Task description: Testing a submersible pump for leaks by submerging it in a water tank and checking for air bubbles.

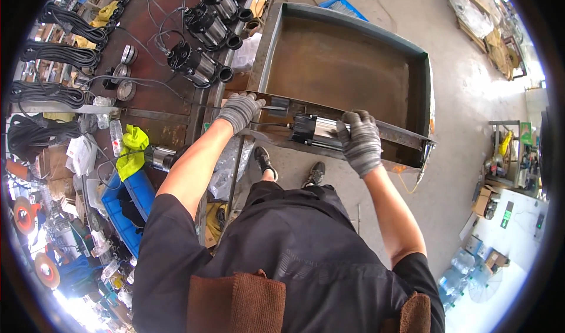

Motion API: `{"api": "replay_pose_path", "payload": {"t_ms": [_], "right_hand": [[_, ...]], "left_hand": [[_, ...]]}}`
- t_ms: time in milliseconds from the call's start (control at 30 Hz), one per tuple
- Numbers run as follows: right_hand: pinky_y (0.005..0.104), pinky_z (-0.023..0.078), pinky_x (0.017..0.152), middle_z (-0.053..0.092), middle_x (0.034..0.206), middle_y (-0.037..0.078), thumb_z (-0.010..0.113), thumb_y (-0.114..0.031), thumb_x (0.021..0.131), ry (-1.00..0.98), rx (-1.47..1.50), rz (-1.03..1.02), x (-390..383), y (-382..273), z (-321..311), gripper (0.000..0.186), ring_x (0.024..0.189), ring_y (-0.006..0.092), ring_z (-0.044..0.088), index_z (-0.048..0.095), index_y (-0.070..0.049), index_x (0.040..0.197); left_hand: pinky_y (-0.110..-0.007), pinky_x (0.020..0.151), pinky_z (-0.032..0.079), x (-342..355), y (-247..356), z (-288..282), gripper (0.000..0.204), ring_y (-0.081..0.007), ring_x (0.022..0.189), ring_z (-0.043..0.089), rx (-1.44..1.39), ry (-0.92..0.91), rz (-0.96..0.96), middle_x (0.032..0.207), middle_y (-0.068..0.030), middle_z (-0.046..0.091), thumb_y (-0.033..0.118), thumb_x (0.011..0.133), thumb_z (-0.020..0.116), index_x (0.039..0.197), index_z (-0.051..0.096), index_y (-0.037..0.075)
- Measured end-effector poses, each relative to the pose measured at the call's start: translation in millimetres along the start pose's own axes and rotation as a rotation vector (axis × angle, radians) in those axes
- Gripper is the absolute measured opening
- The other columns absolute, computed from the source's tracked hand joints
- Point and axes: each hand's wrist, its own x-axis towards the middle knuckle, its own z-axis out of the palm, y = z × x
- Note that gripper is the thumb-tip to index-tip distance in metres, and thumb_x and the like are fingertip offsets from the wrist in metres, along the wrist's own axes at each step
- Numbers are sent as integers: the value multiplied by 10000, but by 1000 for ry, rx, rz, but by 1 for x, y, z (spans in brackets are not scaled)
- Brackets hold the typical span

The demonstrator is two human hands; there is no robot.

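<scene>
Both my hands wear grey knit gloves. My right hand (pixel 360 142) grips the steel body of a submersible pump (pixel 312 131) with a black finned end, held at the near rim of a rusty metal tray (pixel 341 68). My left hand (pixel 240 110) rests on the tray's near left corner, next to a small black part (pixel 279 105) and the pump's black cable.
Left of the tray, a rusty workbench (pixel 156 45) carries three similar pumps (pixel 203 30) with cables, round metal lids and coiled black hoses (pixel 50 56). Below it stand a blue crate (pixel 126 206), a yellow cloth and another pump. Concrete floor lies to the right.
</scene>
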Motion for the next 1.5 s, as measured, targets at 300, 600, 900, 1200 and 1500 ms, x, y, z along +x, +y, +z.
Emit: {"api": "replay_pose_path", "payload": {"t_ms": [300, 600, 900, 1200, 1500], "right_hand": [[477, 498, 840, 665, 984, 154, 633, -255, 917, 29, -142, 70, 4, -8, 11, 184, 942, 377, 619, 674, -77, 940], [471, 501, 812, 674, 902, 146, 638, -231, 905, 67, -180, 61, 4, -5, 18, 164, 887, 370, 628, 676, -72, 888], [476, 499, 807, 677, 906, 154, 644, -230, 900, 70, -143, 86, 7, -16, 11, 162, 886, 372, 628, 676, -72, 883], [470, 507, 800, 681, 894, 146, 644, -246, 904, 101, -148, 82, 8, -14, 13, 171, 877, 365, 640, 679, -82, 869], [467, 507, 794, 678, 893, 132, 640, -241, 905, 76, -152, 103, 6, -9, 17, 163, 881, 357, 641, 681, -87, 872]], "left_hand": [[-473, 767, 482, 5, -11, 56, 114, -417, 908, 614, -702, 200, -21, 932, -200, 631, 159, 959, 500, 992, 601, 116], [-316, 770, 533, -35, -9, 78, 115, -205, 876, 660, -1053, 503, 128, 948, -103, 672, -21, 945, 546, 1025, 627, -6], [-257, 922, 553, -5, -3, 106, 114, -157, 979, 646, -2457, -151, -118, 1004, -62, 662, 59, 963, 624, 1056, 641, -5], [-267, 558, 452, 15, 3, 90, 247, -118, 631, 544, -1327, 30, -161, 695, 12, 563, 294, 1016, 588, 950, 661, 68], [-255, 402, 349, -7, 11, 67, 449, -85, 459, 415, -1611, -301, -402, 588, 59, 416, 527, 1007, 518, 989, 673, 106]]}}
